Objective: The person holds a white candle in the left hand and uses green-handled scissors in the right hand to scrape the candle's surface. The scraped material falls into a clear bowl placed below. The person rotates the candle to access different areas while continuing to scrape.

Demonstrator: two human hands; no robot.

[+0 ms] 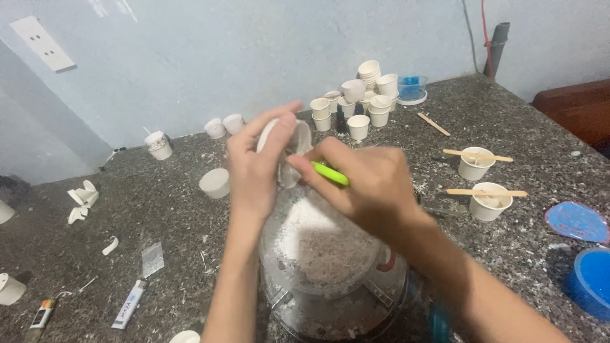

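My left hand (pixel 257 165) holds a small white paper cup (pixel 298 141), tipped on its side over a clear plastic bowl (pixel 330 267). My right hand (pixel 368 187) grips a bright green tool (pixel 330 174) whose tip pokes at the cup's inside. The bowl stands on the speckled stone counter (pixel 178 216) right below both hands and holds white crumbly flakes (pixel 318 235). Part of the cup is hidden behind my fingers.
A cluster of white paper cups (pixel 365 95) stands at the back, with a blue tub (pixel 412 87) beside it. Two cups with wooden sticks (pixel 481 164) sit at right, near blue lids (pixel 575 221). Lighters (pixel 130 305), cup scraps (pixel 82 197) and a lone cup (pixel 215 183) lie left.
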